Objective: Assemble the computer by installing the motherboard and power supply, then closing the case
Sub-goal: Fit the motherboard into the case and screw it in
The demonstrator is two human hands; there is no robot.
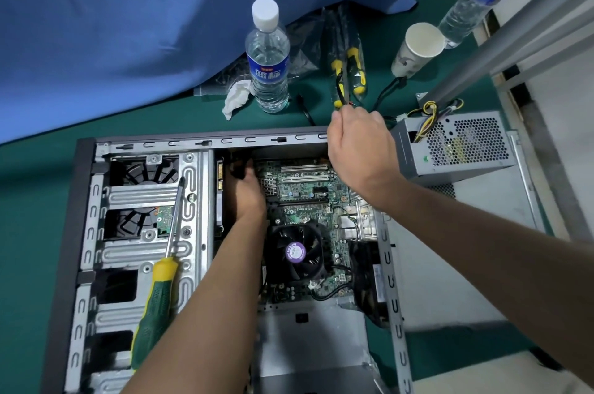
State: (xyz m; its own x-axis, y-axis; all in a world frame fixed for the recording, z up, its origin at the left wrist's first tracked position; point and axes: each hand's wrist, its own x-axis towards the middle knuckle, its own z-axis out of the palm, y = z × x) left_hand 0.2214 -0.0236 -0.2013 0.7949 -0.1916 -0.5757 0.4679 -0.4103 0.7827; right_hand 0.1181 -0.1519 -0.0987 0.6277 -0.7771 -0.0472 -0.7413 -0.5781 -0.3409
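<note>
The open computer case point(83, 233) lies on its side on the green table. The motherboard point(308, 197) with its black CPU fan point(295, 252) sits inside it. My left hand point(247, 197) reaches into the dark gap between the drive cage and the motherboard's left edge, among black cables, and its fingertips are hidden. My right hand point(360, 149) is raised over the case's far edge and pinches a thin black cable point(340, 88) that runs upward. The grey power supply point(459, 146) stands outside the case at the right, with its yellow and black wires point(427, 114) sticking out.
A green and yellow screwdriver point(157, 294) lies on the drive cage. Behind the case stand a water bottle point(268, 56), a crumpled tissue point(236, 96), bagged yellow-handled tools point(348, 72) and a paper cup point(418, 46). Blue cloth point(128, 24) covers the far left. A metal frame point(514, 33) rises at the right.
</note>
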